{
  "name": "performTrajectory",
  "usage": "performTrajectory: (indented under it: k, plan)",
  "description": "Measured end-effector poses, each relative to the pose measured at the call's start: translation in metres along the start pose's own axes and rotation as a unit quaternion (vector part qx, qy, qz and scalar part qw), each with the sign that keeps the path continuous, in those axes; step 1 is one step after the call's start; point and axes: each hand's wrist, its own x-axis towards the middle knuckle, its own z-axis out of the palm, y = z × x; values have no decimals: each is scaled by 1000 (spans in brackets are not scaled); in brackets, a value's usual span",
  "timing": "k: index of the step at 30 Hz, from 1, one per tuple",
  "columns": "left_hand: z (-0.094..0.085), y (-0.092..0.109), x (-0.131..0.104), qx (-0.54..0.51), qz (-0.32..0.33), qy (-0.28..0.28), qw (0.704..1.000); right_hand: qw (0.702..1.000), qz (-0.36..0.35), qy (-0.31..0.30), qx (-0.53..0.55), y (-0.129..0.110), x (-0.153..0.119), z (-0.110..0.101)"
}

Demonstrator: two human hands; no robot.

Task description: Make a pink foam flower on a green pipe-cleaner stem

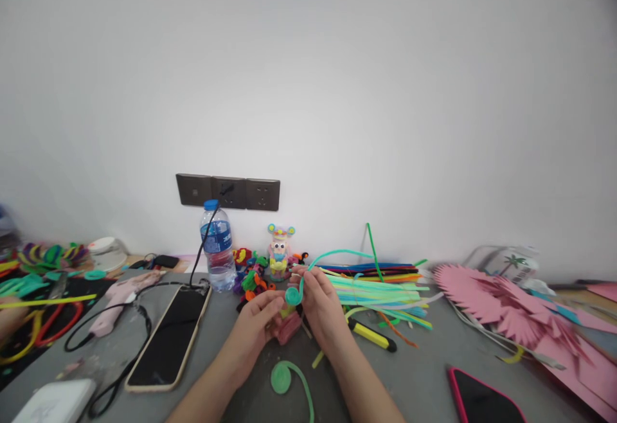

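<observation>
A teal pipe cleaner point(292, 296) is wound into a flat spiral at one end, and its long tail arcs up to the right. Pinched around it just beside the spiral are the fingers of my right hand point(321, 304). My left hand point(260, 321) is close by on the left, its fingers bent and apart, the tips near the spiral's edge. I cannot make out clearly whether they touch it. Below both hands, a green pipe cleaner with a coiled end point(281, 378) lies on the grey table. A pink block-like thing point(289, 328) shows between my hands, partly hidden.
A phone point(168, 339), a pink glue gun point(120, 297) and a water bottle point(219, 249) stand or lie left. Behind my hands is a small figurine point(279, 252). Rightward are bundled pipe cleaners point(380, 291), a yellow cutter point(371, 334), pink paper point(501, 310) and another phone point(484, 397).
</observation>
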Motion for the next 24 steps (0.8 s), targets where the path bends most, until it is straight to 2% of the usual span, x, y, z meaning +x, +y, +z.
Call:
performTrajectory:
  k: [5,14,24]
  plan:
    - [2,-3,-2,-9,10,-30,999,1000,13,4,7,-1,-1,2]
    - [-4,-5,4,-31,56,23,998,1000,-1,-3,-19,5,0,0]
    - [-3,-4,5,-54,67,71,994,1000,6,0,-10,2,-1,2]
